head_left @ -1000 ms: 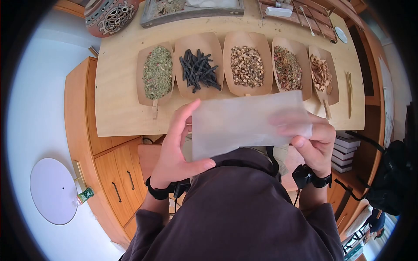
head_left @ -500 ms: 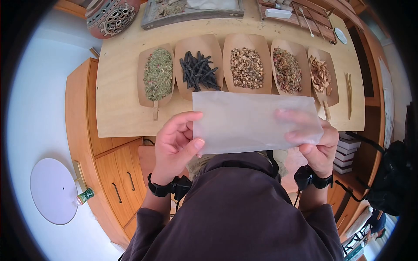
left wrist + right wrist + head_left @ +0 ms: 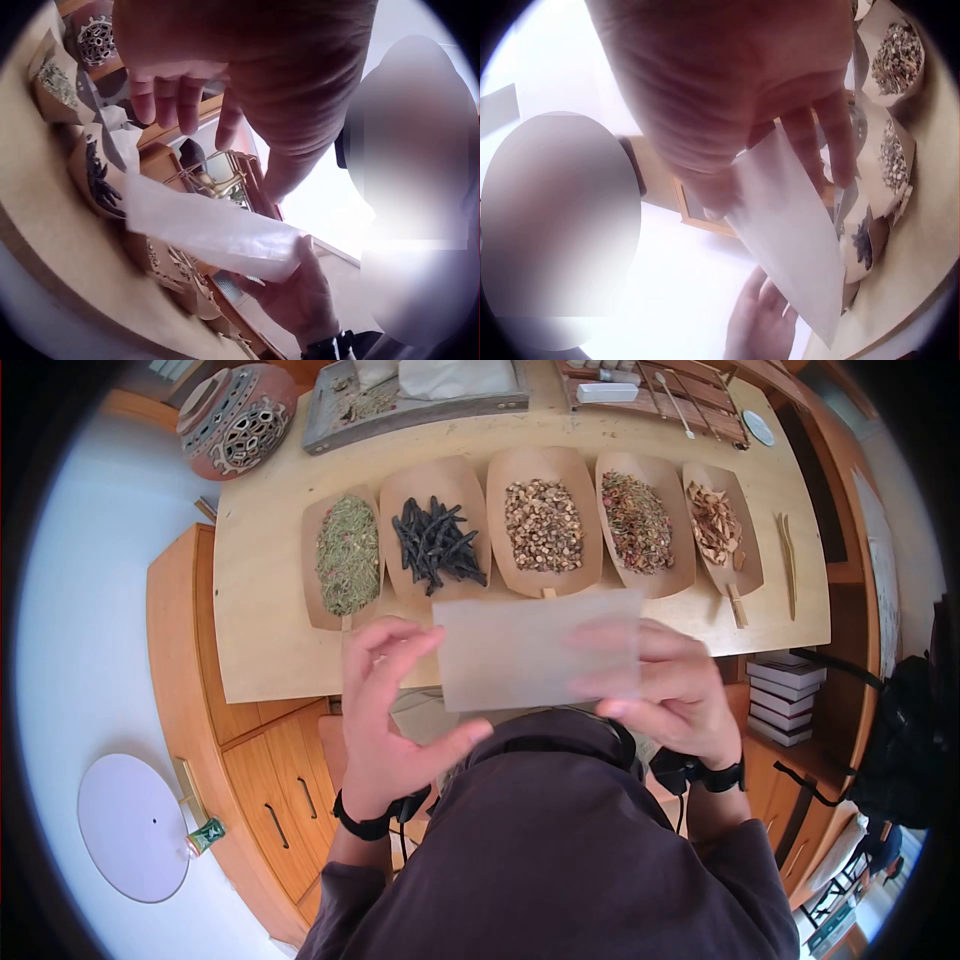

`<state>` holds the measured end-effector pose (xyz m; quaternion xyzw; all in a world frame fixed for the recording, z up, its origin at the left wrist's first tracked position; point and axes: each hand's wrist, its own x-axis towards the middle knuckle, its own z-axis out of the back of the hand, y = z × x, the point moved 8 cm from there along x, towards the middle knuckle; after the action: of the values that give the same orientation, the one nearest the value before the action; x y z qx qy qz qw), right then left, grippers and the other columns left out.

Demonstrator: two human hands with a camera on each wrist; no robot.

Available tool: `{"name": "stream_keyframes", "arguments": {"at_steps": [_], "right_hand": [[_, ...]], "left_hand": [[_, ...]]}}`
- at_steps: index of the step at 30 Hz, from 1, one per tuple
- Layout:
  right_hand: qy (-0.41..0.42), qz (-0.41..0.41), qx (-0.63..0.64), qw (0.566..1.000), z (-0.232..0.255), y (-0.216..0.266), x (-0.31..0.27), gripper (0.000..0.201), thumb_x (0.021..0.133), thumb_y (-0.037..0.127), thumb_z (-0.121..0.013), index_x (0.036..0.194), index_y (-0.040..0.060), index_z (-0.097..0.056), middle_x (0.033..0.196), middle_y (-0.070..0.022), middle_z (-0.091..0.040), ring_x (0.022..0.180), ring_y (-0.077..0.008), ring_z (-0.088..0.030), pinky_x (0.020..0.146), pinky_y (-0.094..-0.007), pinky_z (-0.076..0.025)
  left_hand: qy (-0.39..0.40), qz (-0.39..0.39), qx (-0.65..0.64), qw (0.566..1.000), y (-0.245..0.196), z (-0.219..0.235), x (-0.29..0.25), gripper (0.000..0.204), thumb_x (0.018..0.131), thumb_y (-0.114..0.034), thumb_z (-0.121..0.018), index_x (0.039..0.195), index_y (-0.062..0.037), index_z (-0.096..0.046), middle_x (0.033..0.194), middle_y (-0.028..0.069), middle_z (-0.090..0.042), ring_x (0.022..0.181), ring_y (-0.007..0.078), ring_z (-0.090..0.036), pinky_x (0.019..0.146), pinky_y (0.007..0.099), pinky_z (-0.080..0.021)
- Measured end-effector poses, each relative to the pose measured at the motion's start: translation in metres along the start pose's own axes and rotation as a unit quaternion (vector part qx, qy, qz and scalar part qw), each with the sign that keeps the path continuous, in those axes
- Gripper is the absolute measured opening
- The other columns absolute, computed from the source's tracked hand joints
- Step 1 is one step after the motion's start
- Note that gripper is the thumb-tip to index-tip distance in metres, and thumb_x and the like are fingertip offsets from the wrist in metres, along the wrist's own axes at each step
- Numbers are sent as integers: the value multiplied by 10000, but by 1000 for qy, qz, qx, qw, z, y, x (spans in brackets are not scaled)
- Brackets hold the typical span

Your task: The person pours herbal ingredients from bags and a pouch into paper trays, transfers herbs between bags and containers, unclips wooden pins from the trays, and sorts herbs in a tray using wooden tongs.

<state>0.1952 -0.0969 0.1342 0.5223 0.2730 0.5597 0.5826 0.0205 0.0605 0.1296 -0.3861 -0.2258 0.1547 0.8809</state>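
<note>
A flat, translucent white paper sheet (image 3: 510, 650) is held up in front of the person's lap, below the table's near edge. My right hand (image 3: 690, 695) pinches its right end, thumb in front and fingers showing faintly through from behind. At the left end, my left hand (image 3: 385, 730) is spread, thumb well apart from the fingers, index fingertip right at the sheet's edge. In the left wrist view the sheet (image 3: 214, 229) stretches below the left hand's (image 3: 247, 82) loose fingers, its far end in the right hand (image 3: 300, 296).
Cardboard trays stand in a row on the table (image 3: 270, 660): green herbs (image 3: 347, 555), black sticks (image 3: 440, 545), round chopped pieces (image 3: 543, 525), mixed herbs (image 3: 638, 525) and brown slices (image 3: 715, 525). Wooden tweezers (image 3: 788, 565) lie right. Behind are a grey tray (image 3: 420, 410) and a pierced pot (image 3: 240, 425).
The right hand has moved left with the sheet's right end. The left thumb, at the sheet's edge half a second ago, has swung away from the fingers. The head view has shifted slightly.
</note>
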Motion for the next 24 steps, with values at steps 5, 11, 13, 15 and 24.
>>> {"name": "stream_keyframes", "arguments": {"at_steps": [5,11,13,15,24], "right_hand": [[20,27,-13,999,-30,4,6,188,863,174,-775,1034,96,-782,1149,-117,-711,975,-333,-672,831,-414,-532],[22,13,-7,1000,-25,0,-2,261,855,196,-793,1084,75,-755,1132,-131,-712,976,-334,-679,820,-400,-550],[-17,-5,-13,1000,-6,0,-4,312,845,189,-805,1124,64,-743,1156,-136,-713,1004,-322,-682,840,-390,-551],[-60,-30,-27,997,22,-7,-12,444,816,162,-832,1223,37,-707,1221,-145,-709,1085,-284,-680,907,-374,-543],[-327,-188,-417,827,123,-41,-78,355,794,91,-809,1136,62,-721,1283,-108,-658,1154,-305,-621,994,-401,-489]], "left_hand": [[80,-35,7,996,-27,-36,16,908,655,-262,-915,1444,-68,-510,1321,161,-528,1195,360,-542,1004,467,-446],[132,36,-18,990,-11,-59,13,836,731,-169,-835,1474,-64,-468,1222,177,-575,1146,363,-555,989,456,-457],[94,58,-46,993,-3,-56,12,777,759,-120,-789,1467,-60,-474,1213,186,-570,1112,367,-564,980,445,-463],[97,68,-37,992,0,-55,10,772,760,-98,-770,1467,-38,-466,1258,179,-567,1140,329,-573,1003,421,-461],[107,99,-46,988,6,-57,11,760,762,-65,-743,1463,1,-456,1339,180,-553,1198,289,-580,1035,393,-456]]}}
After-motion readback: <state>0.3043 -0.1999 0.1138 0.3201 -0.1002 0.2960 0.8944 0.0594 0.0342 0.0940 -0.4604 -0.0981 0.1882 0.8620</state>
